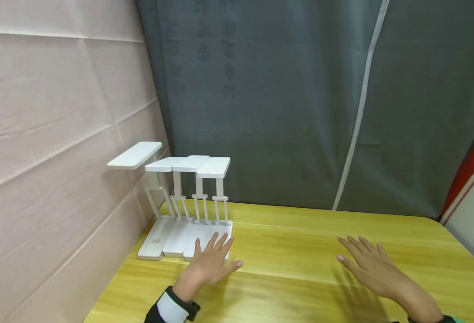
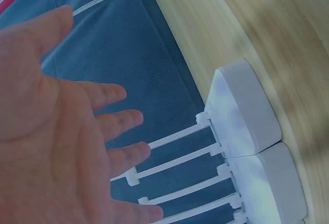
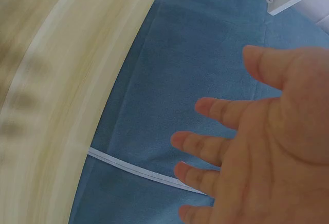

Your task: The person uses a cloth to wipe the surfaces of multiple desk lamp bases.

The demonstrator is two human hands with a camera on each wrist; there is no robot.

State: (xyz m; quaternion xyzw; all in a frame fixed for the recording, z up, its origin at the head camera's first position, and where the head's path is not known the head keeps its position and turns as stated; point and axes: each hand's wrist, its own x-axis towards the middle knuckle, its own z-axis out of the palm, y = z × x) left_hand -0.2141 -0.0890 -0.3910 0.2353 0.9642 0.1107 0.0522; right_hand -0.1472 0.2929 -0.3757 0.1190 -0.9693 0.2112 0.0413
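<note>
Several white folding stands (image 1: 214, 167) stand side by side at the left of the table, each with a flat base, slim arms and a flat top plate. They look like phone or tablet stands. The leftmost stand's top plate (image 1: 135, 155) is set apart and turned toward the left wall. My left hand (image 1: 210, 264) hovers before the bases with fingers spread and holds nothing, partly covering the rightmost base. In the left wrist view, two bases (image 2: 234, 111) lie beyond the fingertips. Away to the right, my right hand (image 1: 370, 269) is held over the table, fingers extended, palm empty.
The yellow wood-grain table (image 1: 285, 251) ends at a dark grey curtain (image 1: 261, 112) with a pale seam. A pinkish cloth wall (image 1: 59, 179) borders the left side, close to the stands. Red and white cloth (image 1: 469, 175) hangs at the far right.
</note>
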